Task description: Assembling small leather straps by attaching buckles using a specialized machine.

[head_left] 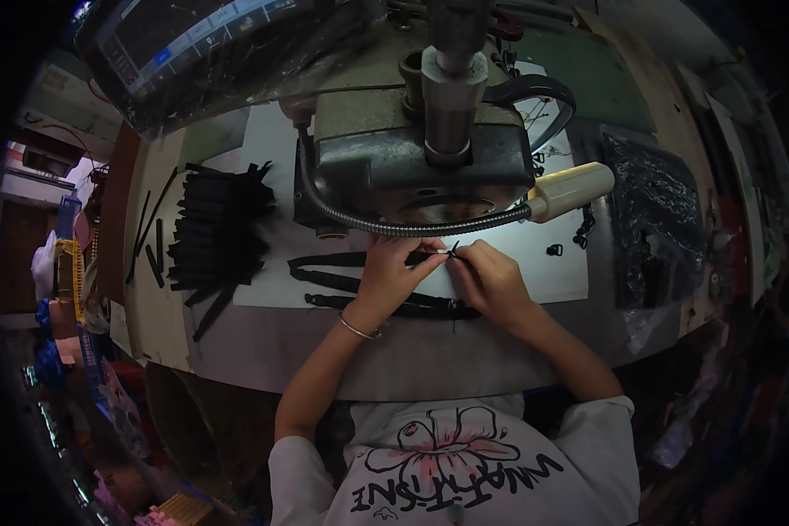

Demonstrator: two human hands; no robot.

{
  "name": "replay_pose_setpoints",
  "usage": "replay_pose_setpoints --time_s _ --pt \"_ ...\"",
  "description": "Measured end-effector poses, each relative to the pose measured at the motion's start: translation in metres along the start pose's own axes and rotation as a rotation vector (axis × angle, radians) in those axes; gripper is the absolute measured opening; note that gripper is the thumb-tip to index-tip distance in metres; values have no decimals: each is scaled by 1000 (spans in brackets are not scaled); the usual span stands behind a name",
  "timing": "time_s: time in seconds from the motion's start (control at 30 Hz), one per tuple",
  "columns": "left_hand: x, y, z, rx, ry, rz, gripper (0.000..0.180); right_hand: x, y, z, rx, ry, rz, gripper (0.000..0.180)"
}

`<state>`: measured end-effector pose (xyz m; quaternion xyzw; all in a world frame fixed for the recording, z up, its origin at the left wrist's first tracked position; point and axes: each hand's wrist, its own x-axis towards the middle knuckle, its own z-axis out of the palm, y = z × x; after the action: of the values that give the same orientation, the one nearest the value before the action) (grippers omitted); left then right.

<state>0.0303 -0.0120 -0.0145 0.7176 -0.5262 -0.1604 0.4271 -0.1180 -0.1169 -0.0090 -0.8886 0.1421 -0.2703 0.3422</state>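
Note:
In front of the machine head, my left hand point(389, 273) and my right hand point(497, 278) meet, fingertips close together. Both pinch the end of a black strap point(340, 259), where a small black piece and a pale bit show between the fingers; its exact shape is too small to make out. The strap runs leftward behind my left hand and folds back toward me. More black strapping point(333, 302) lies beneath my wrists on the white sheet point(548, 285). A small black buckle point(554, 250) rests to the right of my right hand.
A grey sewing machine head point(359, 162) stands just beyond my hands, with a gooseneck lamp point(579, 190) lit across it. Several cut black straps point(215, 228) are piled at the left. A clear plastic bag point(653, 202) lies right. A screen point(184, 53) stands at the far left.

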Motion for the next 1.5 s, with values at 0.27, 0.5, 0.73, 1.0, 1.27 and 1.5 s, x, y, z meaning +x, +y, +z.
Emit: replay_pose_setpoints --time_s 0.27,0.5,0.73,1.0,1.27,1.5 --pt "6 -3 -18 -22 -323 165 23 0 7 -5 231 -110 -12 9" --pt "6 -8 -15 138 -168 281 23 7 16 -2 394 -164 219 13" --pt "13 -30 -10 520 102 467 21 48 48 7 589 -102 500 9" --pt "12 -49 -10 642 54 533 34 65 64 13 104 -187 384 23" --pt "17 -42 -10 709 -69 536 41 58 52 12 28 -118 515 24" --pt "21 -38 -17 751 -99 630 38 63 24 4 -217 -163 457 22"
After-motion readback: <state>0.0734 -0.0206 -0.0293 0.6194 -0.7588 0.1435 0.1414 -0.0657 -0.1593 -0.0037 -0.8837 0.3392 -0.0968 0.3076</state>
